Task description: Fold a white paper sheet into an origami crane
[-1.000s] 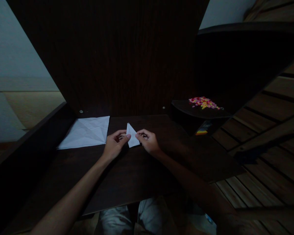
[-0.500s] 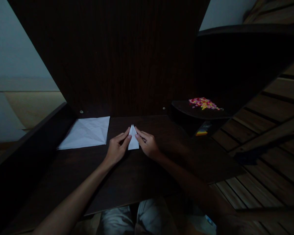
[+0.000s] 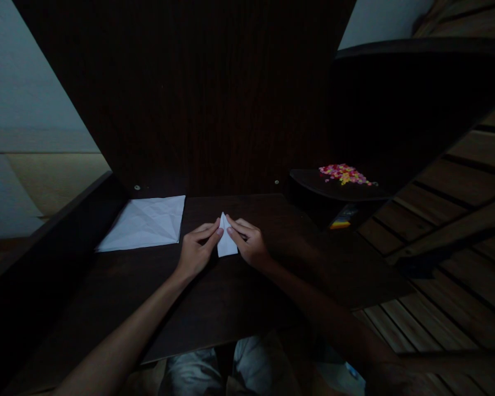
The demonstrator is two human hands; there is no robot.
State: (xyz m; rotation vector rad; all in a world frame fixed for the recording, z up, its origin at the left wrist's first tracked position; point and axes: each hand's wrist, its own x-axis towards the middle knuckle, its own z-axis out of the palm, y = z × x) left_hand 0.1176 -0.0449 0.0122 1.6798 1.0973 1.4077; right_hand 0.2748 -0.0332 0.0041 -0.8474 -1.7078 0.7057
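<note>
A small piece of folded white paper (image 3: 227,246), narrow and pointed at its far end, is held between my two hands over the dark desk. My left hand (image 3: 198,247) pinches its left edge with thumb and fingers. On the opposite edge, my right hand (image 3: 248,242) grips it the same way, the thumb lying on the paper's face. Both hands are close together near the pointed tip. Fingers beneath the paper are partly hidden. Left of my left hand lies a stack of creased white paper sheets (image 3: 146,223).
The dark wooden desk (image 3: 214,308) has a tall back panel (image 3: 231,99) and a raised left side. At the right, a curved shelf (image 3: 309,181) carries a heap of small pink, red and yellow pieces (image 3: 344,175). Wooden slats (image 3: 454,258) extend beyond it.
The folded paper has shifted slightly toward me and turned a little, and its two thin tips now look like a single point. Both hands keep their grip.
</note>
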